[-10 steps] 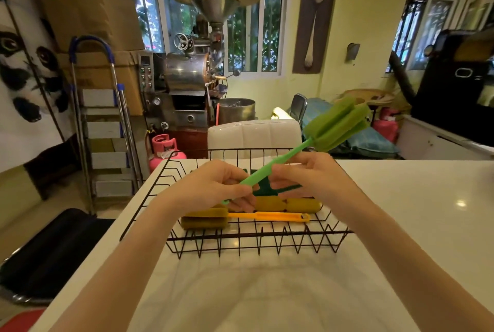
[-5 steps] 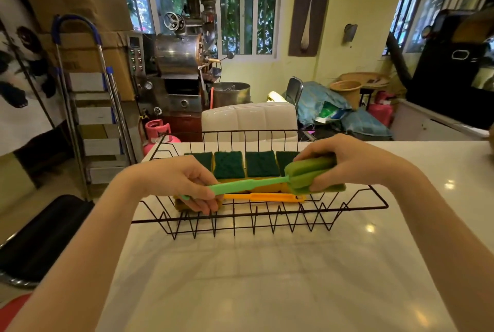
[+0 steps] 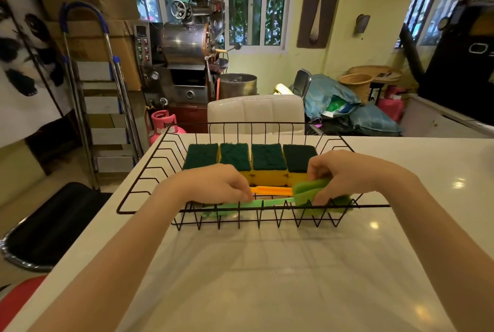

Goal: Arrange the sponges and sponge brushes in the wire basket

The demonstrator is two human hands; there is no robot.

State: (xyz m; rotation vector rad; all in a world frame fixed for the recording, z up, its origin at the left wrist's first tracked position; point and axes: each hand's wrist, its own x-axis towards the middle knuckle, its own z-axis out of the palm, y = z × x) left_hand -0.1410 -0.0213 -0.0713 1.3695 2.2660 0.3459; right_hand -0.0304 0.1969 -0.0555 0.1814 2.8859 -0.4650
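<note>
A black wire basket [image 3: 149,171] stands on the white counter. Several yellow sponges with dark green scouring tops [image 3: 267,160] lie side by side along its far half. In front of them lies an orange brush handle [image 3: 272,190]. A green sponge brush [image 3: 270,202] lies level along the basket's near side. My left hand [image 3: 213,184] grips its handle, and my right hand [image 3: 344,174] is closed over its green foam head [image 3: 304,190]. The orange brush's ends are hidden behind my hands.
The white counter [image 3: 267,278] stretches toward me and to the right. A white padded chair back [image 3: 256,115] rises just behind the basket. Beyond stand a metal roasting machine [image 3: 187,45], a pink gas cylinder [image 3: 163,123] and a stepladder [image 3: 101,102] at the left.
The green sponge brush went from tilted up above the basket to level and low inside its near side. My right hand slid from the handle onto the foam head.
</note>
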